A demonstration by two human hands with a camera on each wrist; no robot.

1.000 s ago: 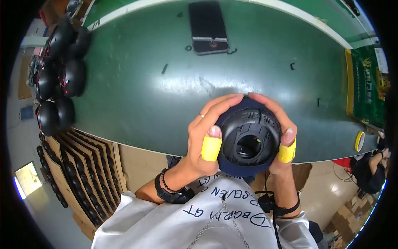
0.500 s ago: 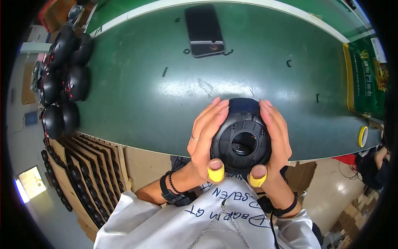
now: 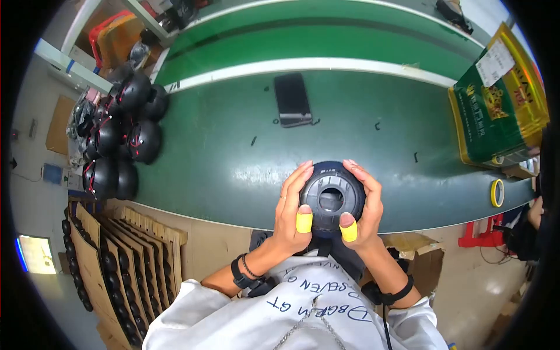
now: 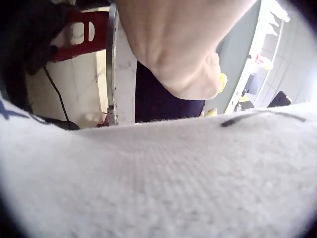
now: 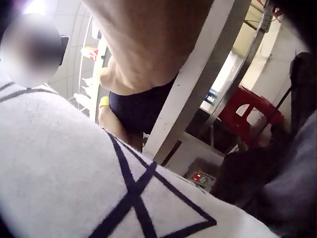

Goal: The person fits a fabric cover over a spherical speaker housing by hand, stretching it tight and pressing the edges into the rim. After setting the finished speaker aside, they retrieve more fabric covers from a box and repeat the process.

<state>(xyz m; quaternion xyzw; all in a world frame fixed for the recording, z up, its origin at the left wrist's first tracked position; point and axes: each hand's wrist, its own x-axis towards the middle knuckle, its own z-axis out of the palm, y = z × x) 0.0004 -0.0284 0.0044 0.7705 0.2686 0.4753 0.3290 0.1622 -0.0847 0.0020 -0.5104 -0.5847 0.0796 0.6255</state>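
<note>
A round black plastic housing [image 3: 332, 182] with a hole in its middle and a dark blue fabric cover around its side is held over the bench's near edge. The left hand [image 3: 290, 204] grips its left side, fingers curved along it and the taped thumb at the near rim. Opposite, the right hand [image 3: 368, 210] holds the right side in the same way, its thumb wrapped in yellow tape too. Both wrist views show mostly shirt cloth; the dark blue cover [image 4: 163, 101] shows below the left hand, and the fingertips are largely hidden there.
A phone [image 3: 293, 99] lies on the green bench [image 3: 216, 175] among several small black scraps. Black domes with red wires [image 3: 143, 142] are piled at the left. A green-and-yellow package [image 3: 496, 111] and a yellow tape roll [image 3: 497, 193] stand right. Boards of black parts [image 3: 125, 251] lean below left.
Both thumbs have come from the housing's sides to its near rim, and the fingers have shifted along its sides. The head view has tilted up, showing more of the bench's back.
</note>
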